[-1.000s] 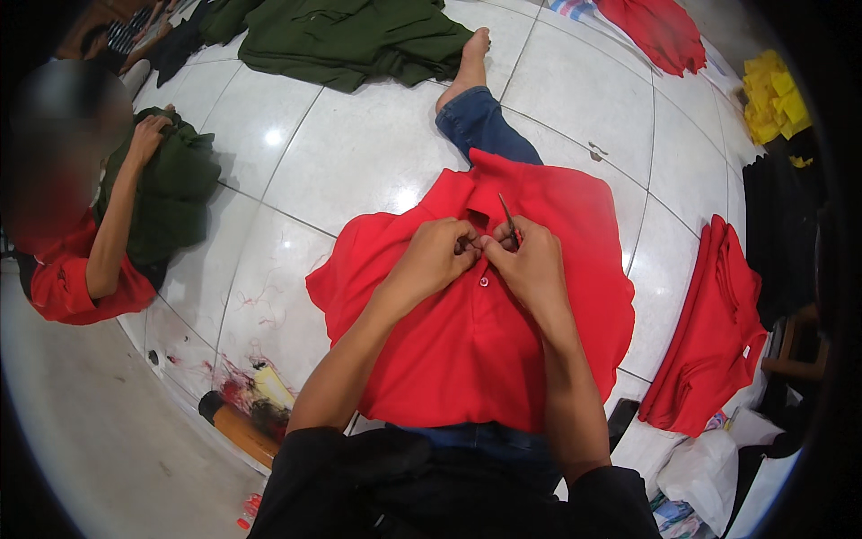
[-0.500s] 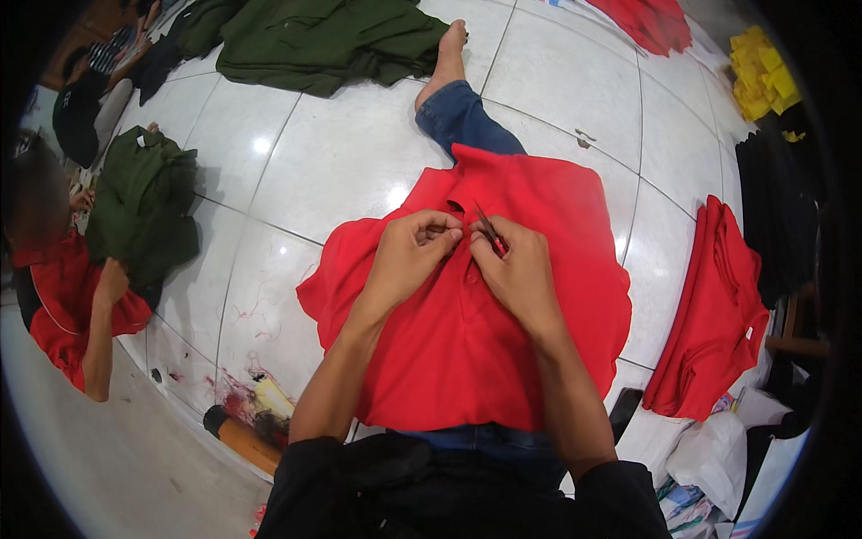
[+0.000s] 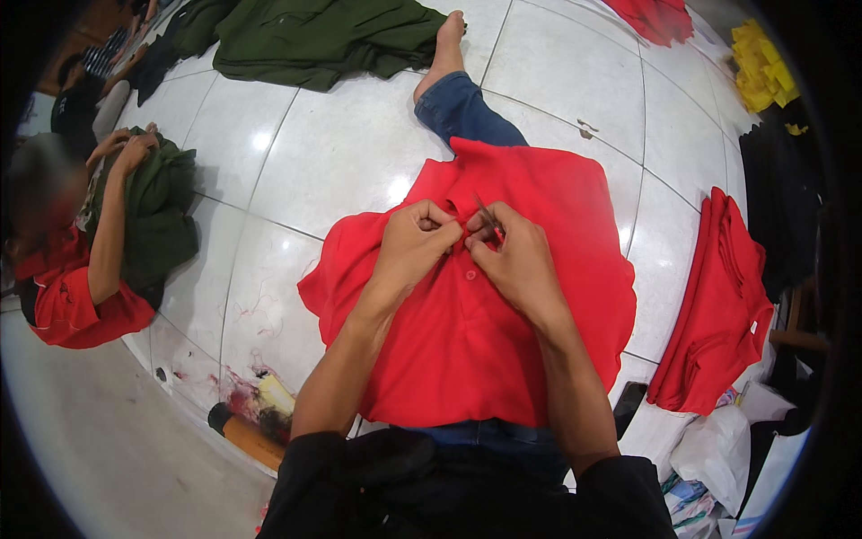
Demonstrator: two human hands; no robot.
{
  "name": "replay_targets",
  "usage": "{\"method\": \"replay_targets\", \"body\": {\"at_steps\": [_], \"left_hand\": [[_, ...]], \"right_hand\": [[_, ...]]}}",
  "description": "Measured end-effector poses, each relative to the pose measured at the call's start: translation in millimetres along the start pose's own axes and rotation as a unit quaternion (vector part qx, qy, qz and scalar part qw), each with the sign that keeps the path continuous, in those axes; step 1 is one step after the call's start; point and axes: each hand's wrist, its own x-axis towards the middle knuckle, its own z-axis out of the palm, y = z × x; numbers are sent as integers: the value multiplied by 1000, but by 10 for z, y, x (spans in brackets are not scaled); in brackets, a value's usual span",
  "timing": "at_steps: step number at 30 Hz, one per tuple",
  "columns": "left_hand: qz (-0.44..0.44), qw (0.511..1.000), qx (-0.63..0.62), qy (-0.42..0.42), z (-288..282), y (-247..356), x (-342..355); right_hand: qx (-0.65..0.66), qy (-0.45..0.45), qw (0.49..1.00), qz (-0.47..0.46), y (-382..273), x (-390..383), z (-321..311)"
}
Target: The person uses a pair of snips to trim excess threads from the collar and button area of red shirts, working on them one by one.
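A red polo shirt [image 3: 575, 269] is spread over my lap, with a button [image 3: 470, 275] on its placket. My left hand [image 3: 418, 238] pinches the placket just below the collar. My right hand [image 3: 507, 256] is closed on small dark-bladed scissors [image 3: 483, 208] with some red on them, blades pointing up, while its thumb and forefinger are at the placket beside my left fingertips. The spot between the fingertips is too small to make out.
My bare foot [image 3: 440, 63] stretches ahead. Green garments [image 3: 314, 40] lie beyond. A co-worker [image 3: 85, 296] at left handles a green garment [image 3: 162, 229]; others sit behind. Folded red shirts [image 3: 705, 305], dark fabric [image 3: 777, 198], yellow pieces [image 3: 763, 63] and plastic bags [image 3: 709, 449] line the right.
My hands stay at the placket with small shifts of the fingers. The view has shifted slightly. The co-worker's hands have moved about on the green garment.
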Motion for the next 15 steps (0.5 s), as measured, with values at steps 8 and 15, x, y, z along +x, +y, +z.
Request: {"method": "replay_targets", "body": {"at_steps": [8,15], "left_hand": [[-55,990,-105,-82,-152,50,-18],[-5,989,-87,-119,-236,-38,-30]], "right_hand": [[28,-22,999,34,-52,70,-47],[91,-9,995,33,100,64,19]]}}
